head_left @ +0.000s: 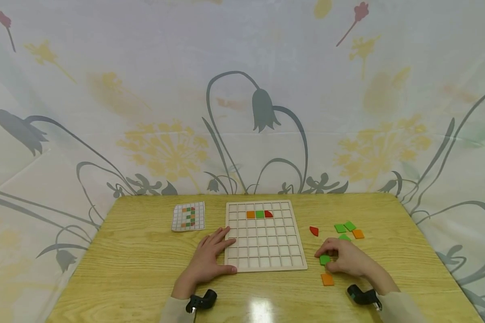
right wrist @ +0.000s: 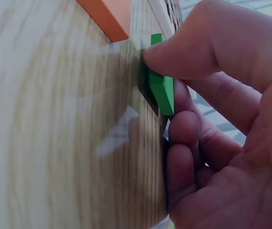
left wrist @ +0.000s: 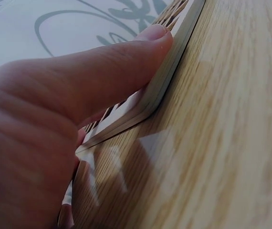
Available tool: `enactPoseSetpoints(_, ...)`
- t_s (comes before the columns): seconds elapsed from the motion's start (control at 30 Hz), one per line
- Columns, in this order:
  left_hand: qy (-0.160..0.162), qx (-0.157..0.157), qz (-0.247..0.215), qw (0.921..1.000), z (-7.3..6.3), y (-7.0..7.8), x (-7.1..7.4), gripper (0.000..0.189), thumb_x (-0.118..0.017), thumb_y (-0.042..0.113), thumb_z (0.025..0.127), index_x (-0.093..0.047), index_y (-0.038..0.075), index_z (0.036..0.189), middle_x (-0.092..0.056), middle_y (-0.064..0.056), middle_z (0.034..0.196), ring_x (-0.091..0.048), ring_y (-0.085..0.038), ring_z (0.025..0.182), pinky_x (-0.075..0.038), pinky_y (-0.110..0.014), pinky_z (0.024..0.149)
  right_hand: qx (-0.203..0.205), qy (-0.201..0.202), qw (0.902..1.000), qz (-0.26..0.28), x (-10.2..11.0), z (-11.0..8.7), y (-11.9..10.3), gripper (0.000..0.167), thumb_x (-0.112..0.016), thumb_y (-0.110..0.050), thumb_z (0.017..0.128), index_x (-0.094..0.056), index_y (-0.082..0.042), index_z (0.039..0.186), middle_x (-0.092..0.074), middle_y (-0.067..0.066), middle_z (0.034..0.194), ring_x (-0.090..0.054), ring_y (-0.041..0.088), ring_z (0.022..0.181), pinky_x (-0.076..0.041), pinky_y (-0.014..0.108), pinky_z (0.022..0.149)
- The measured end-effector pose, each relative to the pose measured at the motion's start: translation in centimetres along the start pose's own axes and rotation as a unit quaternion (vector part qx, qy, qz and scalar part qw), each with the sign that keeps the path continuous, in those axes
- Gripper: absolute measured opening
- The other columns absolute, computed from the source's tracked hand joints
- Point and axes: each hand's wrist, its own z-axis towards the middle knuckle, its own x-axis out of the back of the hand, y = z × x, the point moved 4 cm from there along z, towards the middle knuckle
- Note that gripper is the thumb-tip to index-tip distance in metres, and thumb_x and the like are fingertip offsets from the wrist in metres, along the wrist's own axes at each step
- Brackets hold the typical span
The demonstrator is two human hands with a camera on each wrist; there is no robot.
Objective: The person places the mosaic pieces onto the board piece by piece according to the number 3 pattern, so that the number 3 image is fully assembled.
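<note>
My right hand [head_left: 347,259] pinches a green square tile [head_left: 325,260] between thumb and fingers, right of the board. In the right wrist view this green tile [right wrist: 162,93] stands tilted at the wood surface. On the pale gridded board [head_left: 262,251], one upper row holds an orange square tile [head_left: 251,214], a green square tile [head_left: 260,214] and a red quarter-round tile [head_left: 268,214]. My left hand [head_left: 208,258] rests against the board's left side with fingers extended. The left wrist view has its thumb [left wrist: 126,62] lying on the board's near corner.
A paper card [head_left: 178,225] with a coloured grid pattern lies left of the board. To the right are a loose red tile [head_left: 314,231], several green tiles [head_left: 340,228] and an orange tile [head_left: 358,233]. Another orange tile [head_left: 327,280] lies nearer. Patterned cloth hangs behind the table.
</note>
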Motion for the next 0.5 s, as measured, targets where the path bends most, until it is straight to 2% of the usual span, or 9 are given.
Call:
enactPoseSetpoints(0.27, 0.000, 0.003, -0.002, 1.0000, -0.13, -0.02, 0.00, 0.077, -0.078, 0.052, 0.079, -0.056, 0.016, 0.144, -0.028, -0.005, 0.162, -0.018, -0.029, 0.150, -0.013, -0.062, 0.115, 0.001, 0.049, 0.9976, 0.047, -0.05, -0.59, 0.42, 0.031, -0.073, 0.000, 0.081, -0.073, -0.010, 0.110, -0.066, 0.002, 0.103, -0.052, 0.013, 0.082, -0.047, 0.025, 0.070)
enactPoseSetpoints(0.5, 0.004, -0.003, -0.002, 1.0000, -0.08, -0.06, 0.07, 0.077, -0.078, 0.052, 0.079, -0.056, 0.017, 0.144, -0.028, -0.005, 0.162, -0.018, -0.029, 0.150, -0.014, -0.061, 0.115, 0.003, 0.077, 0.9959, 0.047, -0.14, -0.83, 0.40, 0.029, -0.073, 0.001, 0.084, -0.073, -0.010, 0.111, -0.065, 0.004, 0.105, -0.052, 0.013, 0.078, -0.046, 0.024, 0.067)
